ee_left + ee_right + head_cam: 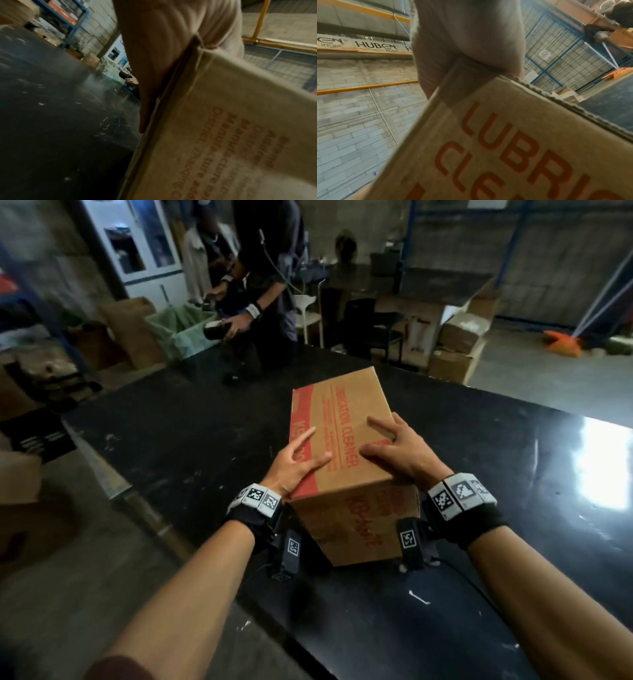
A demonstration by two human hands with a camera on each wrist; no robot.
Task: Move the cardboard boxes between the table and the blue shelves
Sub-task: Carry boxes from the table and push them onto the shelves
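Observation:
A brown cardboard box with red "LUBRICATION CLEANER" print stands on the black table, near its front edge. My left hand lies flat on the box's near left top edge, fingers straight and spread. My right hand rests on the top at the near right corner, fingers spread too. The left wrist view shows one finger running down the box's side. In the right wrist view my palm sits over the box's top edge. Blue shelf frames stand beyond the table.
A person stands at the table's far side holding a dark object. More cardboard boxes are stacked on the floor at the back right, beside a black chair. Another box sits low at my left. Blue wire racking rises on the right.

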